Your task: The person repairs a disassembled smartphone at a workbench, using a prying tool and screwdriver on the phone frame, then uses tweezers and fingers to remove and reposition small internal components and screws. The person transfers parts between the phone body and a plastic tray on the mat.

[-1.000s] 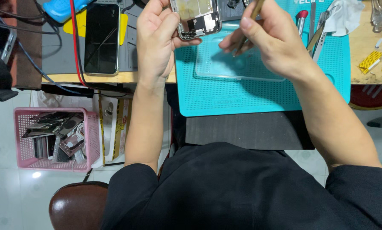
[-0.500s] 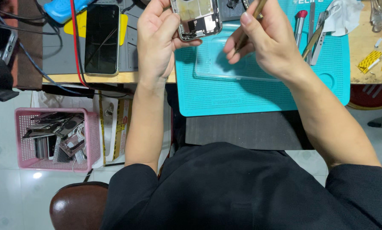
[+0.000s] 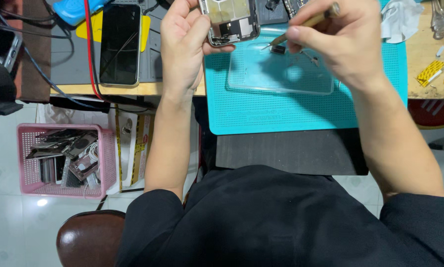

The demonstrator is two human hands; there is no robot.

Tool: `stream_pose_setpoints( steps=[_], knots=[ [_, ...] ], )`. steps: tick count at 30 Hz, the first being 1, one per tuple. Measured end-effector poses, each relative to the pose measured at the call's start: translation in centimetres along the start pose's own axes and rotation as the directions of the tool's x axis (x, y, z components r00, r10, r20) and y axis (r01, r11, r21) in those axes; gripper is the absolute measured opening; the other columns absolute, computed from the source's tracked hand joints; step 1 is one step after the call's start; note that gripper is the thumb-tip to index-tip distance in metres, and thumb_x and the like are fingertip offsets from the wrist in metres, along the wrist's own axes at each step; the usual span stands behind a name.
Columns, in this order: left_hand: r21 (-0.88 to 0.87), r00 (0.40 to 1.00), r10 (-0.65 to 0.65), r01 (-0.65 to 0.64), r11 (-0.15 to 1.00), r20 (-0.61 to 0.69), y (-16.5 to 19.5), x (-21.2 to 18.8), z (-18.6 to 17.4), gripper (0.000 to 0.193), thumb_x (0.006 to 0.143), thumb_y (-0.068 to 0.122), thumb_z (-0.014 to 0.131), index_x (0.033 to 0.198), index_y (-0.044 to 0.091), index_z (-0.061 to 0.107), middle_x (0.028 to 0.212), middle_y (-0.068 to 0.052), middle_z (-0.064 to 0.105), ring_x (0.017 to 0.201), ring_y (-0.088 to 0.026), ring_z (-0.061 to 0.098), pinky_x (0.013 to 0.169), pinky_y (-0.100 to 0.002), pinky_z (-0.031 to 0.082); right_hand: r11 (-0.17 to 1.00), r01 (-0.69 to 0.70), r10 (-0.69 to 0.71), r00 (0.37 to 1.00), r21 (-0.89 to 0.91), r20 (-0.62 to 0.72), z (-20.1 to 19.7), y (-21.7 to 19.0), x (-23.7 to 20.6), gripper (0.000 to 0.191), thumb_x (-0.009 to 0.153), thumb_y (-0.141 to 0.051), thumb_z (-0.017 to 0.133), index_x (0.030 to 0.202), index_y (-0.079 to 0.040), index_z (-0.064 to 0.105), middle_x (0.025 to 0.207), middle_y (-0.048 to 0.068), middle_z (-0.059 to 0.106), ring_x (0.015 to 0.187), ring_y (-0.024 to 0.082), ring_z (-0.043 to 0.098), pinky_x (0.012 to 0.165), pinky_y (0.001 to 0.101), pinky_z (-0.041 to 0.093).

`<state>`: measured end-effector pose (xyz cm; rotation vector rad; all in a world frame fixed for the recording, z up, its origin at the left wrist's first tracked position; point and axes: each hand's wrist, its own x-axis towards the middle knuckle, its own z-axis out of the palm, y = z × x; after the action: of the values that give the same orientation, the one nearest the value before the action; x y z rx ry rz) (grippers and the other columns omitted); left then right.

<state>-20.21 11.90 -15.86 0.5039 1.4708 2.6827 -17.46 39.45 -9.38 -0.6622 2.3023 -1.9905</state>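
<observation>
**Opened phone shell over teal mat**

The opened silver metal phone housing [image 3: 230, 21], at twelve o'clock, sits gripped in the left hand [image 3: 185, 44]. At its three o'clock, the right hand [image 3: 338, 42] pinches a slim brass-coloured tool [image 3: 306, 23] above the dimpled teal silicone mat [image 3: 281, 111].

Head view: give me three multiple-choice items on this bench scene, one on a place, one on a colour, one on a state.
1. Where does the black phone lie?
A. on the grey mat left of the left hand
B. in the pink basket
C. on the teal mat

2. What colour is the basket on the floor?
A. blue
B. pink
C. green

3. What is the state of the phone frame in the left hand?
A. sealed, screen on
B. wrapped in cloth
C. opened, insides showing

Answers:
1 A, it rests screen up on the grey mat.
2 B, its lattice walls are pink.
3 C, inner parts show while the right hand holds a thin tool beside it.
</observation>
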Motion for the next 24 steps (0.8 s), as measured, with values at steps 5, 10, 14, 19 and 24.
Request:
stream_pose_setpoints(
  steps=[5,10,14,19,24],
  knots=[
    [0.06,1.0,0.026,-0.025,0.998,-0.009,0.2,-0.2,0.0,0.023,0.111,-0.003,0.044,0.133,-0.005,0.049,0.117,-0.019,0.073,0.097,-0.024,0.079,0.076,-0.036,0.068,0.983,-0.046,0.062,0.994,-0.177,0.087,-1.7,-2.0,-0.2,0.011,0.09,0.009,0.076,0.091,0.005,0.065,0.1,0.011,0.072,0.089,0.016,0.072,0.079,0.0258,0.059],
    [0.076,0.999,0.032,-0.032,0.997,0.002,0.5,-0.1,0.2,0.024,0.112,-0.004,0.042,0.134,-0.005,0.05,0.117,-0.019,0.074,0.094,-0.024,0.079,0.075,-0.036,0.068,0.859,-0.093,0.214,0.958,-0.503,0.189,-1.8,-2.4,-1.1,0.014,0.087,0.001,0.077,0.101,0.0,0.074,0.092,0.008,0.075,0.084,0.015,0.074,0.076,0.0284,0.06],
    [0.092,0.999,0.033,-0.032,0.995,-0.011,0.5,-0.1,0.4,0.023,0.111,-0.004,0.043,0.134,-0.005,0.05,0.117,-0.018,0.074,0.096,-0.024,0.079,0.076,-0.036,0.068,0.679,0.103,0.155,0.948,-0.727,0.279,-1.1,-2.3,-1.3,0.023,0.079,-0.012,0.085,0.101,-0.006,0.08,0.088,0.01,0.074,0.071,0.021,0.07,0.065,0.0343,0.055],
    [0.117,0.997,0.071,-0.071,0.991,0.001,0.6,-0.3,0.4,0.024,0.112,-0.003,0.043,0.134,-0.004,0.051,0.12,-0.017,0.073,0.096,-0.023,0.079,0.074,-0.034,0.063,0.689,0.262,-0.003,0.933,-0.676,0.359,-0.2,-2.0,-1.1,0.017,0.088,-0.013,0.081,0.103,-0.006,0.079,0.09,0.011,0.073,0.078,0.027,0.069,0.069,0.0369,0.054],
    [0.155,0.994,0.108,-0.109,0.982,0.011,0.5,-0.5,0.4,0.024,0.114,-0.003,0.043,0.136,-0.003,0.051,0.125,-0.016,0.072,0.1,-0.021,0.078,0.074,-0.033,0.063,0.654,0.311,-0.056,0.929,-0.69,0.365,1.4,-1.1,-1.0,0.017,0.089,-0.015,0.081,0.103,-0.005,0.08,0.089,0.012,0.072,0.076,0.029,0.069,0.068,0.039,0.054]
  ],
)
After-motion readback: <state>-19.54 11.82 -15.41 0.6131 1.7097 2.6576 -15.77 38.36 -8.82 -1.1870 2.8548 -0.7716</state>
